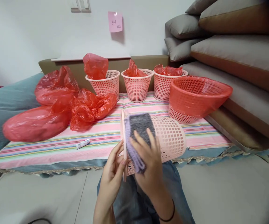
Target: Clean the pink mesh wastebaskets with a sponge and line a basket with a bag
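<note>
A pink mesh plastic basket (171, 137) lies on its side over my lap, its mouth turned to the left. My left hand (112, 174) grips its rim with closed fingers. Across the basket's side my right hand (148, 161) presses a grey and lilac cloth (138, 130), fingers curled over the cloth. A black band circles my right wrist.
On the striped mat (55, 146) stand three pink baskets (136, 85) with red bags inside and a fourth basket lined with a red bag (197, 95). Loose red plastic bags (62, 105) pile at the left. A small white tube (82, 143) lies near the mat's front. Sofa cushions (237, 49) rise at the right.
</note>
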A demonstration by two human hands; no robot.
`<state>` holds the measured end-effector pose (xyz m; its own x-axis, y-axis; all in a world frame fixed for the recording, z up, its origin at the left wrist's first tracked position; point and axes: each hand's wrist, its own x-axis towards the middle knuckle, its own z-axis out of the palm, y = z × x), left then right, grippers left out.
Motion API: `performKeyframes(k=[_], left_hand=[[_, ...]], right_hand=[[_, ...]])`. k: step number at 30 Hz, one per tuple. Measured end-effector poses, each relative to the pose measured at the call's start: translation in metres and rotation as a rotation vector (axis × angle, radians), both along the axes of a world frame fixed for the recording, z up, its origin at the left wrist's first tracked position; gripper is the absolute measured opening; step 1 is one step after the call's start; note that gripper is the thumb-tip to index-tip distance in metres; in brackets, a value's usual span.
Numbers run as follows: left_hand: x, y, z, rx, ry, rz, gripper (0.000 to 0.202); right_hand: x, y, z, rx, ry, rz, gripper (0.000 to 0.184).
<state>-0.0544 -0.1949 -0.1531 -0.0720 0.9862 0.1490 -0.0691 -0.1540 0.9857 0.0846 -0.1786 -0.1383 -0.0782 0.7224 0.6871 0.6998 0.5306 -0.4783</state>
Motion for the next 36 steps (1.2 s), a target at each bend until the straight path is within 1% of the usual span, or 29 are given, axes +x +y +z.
performKeyframes(k=[1, 3, 5, 8, 12, 14, 15, 17, 19, 21, 23, 25, 26, 28, 29, 31, 34, 36], left_hand=[[0.001, 0.000, 0.001, 0.011, 0.014, 0.011, 0.048], [0.003, 0.000, 0.003, 0.020, 0.010, 0.010, 0.047], [0.008, 0.000, 0.004, 0.020, -0.017, -0.009, 0.045], [0.012, -0.001, 0.005, 0.017, -0.057, -0.034, 0.042], [0.009, -0.005, 0.005, -0.022, -0.106, -0.122, 0.043], [0.006, -0.007, 0.004, -0.036, -0.118, -0.162, 0.046], [0.005, -0.008, 0.003, -0.039, -0.111, -0.164, 0.047], [0.003, -0.008, 0.002, -0.040, -0.077, -0.137, 0.047], [0.003, -0.009, 0.000, -0.035, -0.046, -0.107, 0.046], [0.002, -0.009, 0.000, -0.043, -0.042, -0.103, 0.046], [0.001, -0.009, 0.001, -0.055, -0.039, -0.107, 0.047], [-0.002, -0.009, 0.002, -0.056, -0.004, -0.089, 0.049], [-0.003, -0.009, 0.003, -0.050, 0.020, -0.077, 0.049], [-0.007, -0.009, 0.003, -0.040, 0.058, -0.063, 0.047], [-0.009, -0.009, 0.003, -0.044, 0.066, -0.070, 0.047], [-0.011, -0.009, 0.002, -0.067, 0.058, -0.104, 0.047], [-0.012, -0.010, 0.000, -0.104, 0.028, -0.153, 0.051], [-0.010, -0.010, 0.001, -0.105, 0.026, -0.143, 0.052]], right_hand=[[-0.009, -0.004, 0.003, -0.009, 0.001, 0.019, 0.048], [-0.016, -0.007, 0.006, -0.035, 0.015, 0.005, 0.047], [-0.010, -0.005, 0.004, -0.071, 0.025, -0.034, 0.049], [0.019, 0.006, -0.007, -0.091, 0.055, -0.157, 0.051], [0.071, 0.023, -0.032, -0.030, 0.193, -0.419, 0.042], [0.091, 0.027, -0.043, -0.013, 0.272, -0.500, 0.041], [0.098, 0.029, -0.047, -0.006, 0.300, -0.519, 0.041], [0.101, 0.029, -0.051, 0.013, 0.310, -0.527, 0.041], [0.091, 0.027, -0.046, 0.029, 0.256, -0.490, 0.042], [0.069, 0.021, -0.034, 0.032, 0.163, -0.393, 0.046], [0.039, 0.012, -0.018, 0.018, 0.069, -0.230, 0.051], [0.010, 0.003, -0.003, 0.003, 0.004, -0.071, 0.053], [-0.001, 0.000, 0.002, -0.005, -0.007, -0.022, 0.053], [-0.011, -0.003, 0.006, -0.025, 0.018, 0.005, 0.051], [-0.009, -0.002, 0.006, -0.042, 0.042, -0.010, 0.051], [0.006, 0.004, -0.002, -0.065, 0.083, -0.080, 0.051], [0.047, 0.017, -0.020, -0.046, 0.154, -0.287, 0.049], [0.073, 0.024, -0.032, -0.027, 0.225, -0.417, 0.045]])
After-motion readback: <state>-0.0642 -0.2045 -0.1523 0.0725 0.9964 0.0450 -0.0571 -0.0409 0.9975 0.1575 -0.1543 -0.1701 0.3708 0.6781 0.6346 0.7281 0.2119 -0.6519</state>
